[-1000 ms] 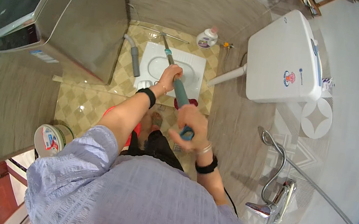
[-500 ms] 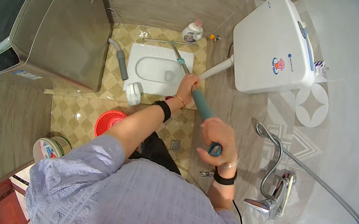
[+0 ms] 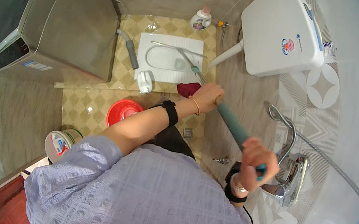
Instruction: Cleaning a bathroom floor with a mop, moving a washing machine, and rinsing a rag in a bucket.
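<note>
Both my hands hold a long-handled floor squeegee (image 3: 236,125) with a green-grey grip and a thin cross bar. My left hand (image 3: 209,95) is wrapped round the pole at the upper end of the grip. Lower down and to the right, my right hand (image 3: 256,164) closes round the handle's end. The cross bar lies over the white squat toilet (image 3: 148,43), set in the tiled floor. Beside my left wrist a dark red cloth (image 3: 187,89) lies at the toilet's near edge. A white bottle (image 3: 145,82) lies near its left corner.
A grey hose (image 3: 131,53) runs from the washing machine (image 3: 69,24) at left. A detergent bottle (image 3: 200,20) stands by the back wall. Red basin (image 3: 116,109) and white bucket (image 3: 54,146) sit near me. The cistern (image 3: 278,38) and shower tap (image 3: 288,181) line the right wall.
Both hands have moved right, drawing the squeegee back. Its cross bar has come from the tiles behind the toilet to over the toilet. More of the red cloth shows. The view has shifted slightly.
</note>
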### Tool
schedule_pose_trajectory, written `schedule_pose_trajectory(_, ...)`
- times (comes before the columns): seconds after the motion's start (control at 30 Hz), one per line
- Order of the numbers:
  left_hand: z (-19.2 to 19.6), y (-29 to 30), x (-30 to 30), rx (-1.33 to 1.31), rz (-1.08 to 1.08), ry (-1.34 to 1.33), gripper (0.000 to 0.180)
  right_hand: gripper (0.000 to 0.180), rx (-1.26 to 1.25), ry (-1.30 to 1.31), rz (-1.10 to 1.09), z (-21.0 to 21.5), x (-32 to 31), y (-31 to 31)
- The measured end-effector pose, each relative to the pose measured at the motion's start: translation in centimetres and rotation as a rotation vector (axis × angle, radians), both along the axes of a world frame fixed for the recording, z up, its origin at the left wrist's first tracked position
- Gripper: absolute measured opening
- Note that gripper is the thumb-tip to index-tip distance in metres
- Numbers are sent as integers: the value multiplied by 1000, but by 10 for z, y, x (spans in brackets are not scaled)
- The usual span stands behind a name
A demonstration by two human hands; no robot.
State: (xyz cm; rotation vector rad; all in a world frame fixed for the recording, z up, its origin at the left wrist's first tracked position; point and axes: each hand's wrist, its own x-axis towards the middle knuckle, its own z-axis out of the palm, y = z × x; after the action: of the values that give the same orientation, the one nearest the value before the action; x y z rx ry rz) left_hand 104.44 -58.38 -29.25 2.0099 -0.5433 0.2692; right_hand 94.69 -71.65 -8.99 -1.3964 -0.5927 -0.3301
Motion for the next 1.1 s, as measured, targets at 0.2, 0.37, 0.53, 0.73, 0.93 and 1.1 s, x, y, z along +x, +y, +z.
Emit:
schedule_pose_trajectory(0.2, 52, -30, -47, 94, -238, 89, 19, 18, 143, -179, -40, 41, -42, -27)
schedule_pose_trajectory(0.37, 48, -44, -40, 80, -209, 54, 17, 22, 41, -195, -234, 38, -60, -23)
schedule_pose_trajectory(0.53, 4, -26, -16, 199, -193, 49, 15, 21, -40, -112, -303, -4, -53, 11)
schedule_pose_trajectory(0.73, 44, -2, -47, 169, -161, 38, 16, 16, 123, -233, -91, 30, -52, -13)
schedule_pose_trajectory(0.93, 36, 90, 8, 119, 295, -149, 13, 10, 159, -211, -67, -1, 8, 59)
schedule_pose_trajectory(1.1, -7, 173, 61, 173, 530, -45, 12, 6, -156, -173, -8, -36, 69, 117)
